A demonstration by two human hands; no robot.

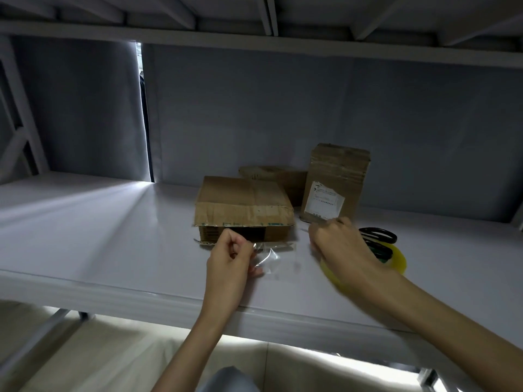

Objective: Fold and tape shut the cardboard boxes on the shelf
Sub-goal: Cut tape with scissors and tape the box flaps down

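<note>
Hands: left hand (229,260) pinches tape strip (268,257); scissors (377,235) beside right hand (338,244).

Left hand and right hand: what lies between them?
In the head view, a strip of clear tape spans the gap between the left hand and the right hand, over the white shelf.

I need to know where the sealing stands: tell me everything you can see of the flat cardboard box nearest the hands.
The flat cardboard box is brown, worn corrugated card, lying low on the white shelf in front of a round cardboard piece and left of an upright labelled box. Old tape strips cross its top. Its front flap overhangs a dark gap, so that side looks unsealed. A torn strip trails from its lower left corner. The left hand pinches clear tape just before it; neither hand clearly touches it.
</note>
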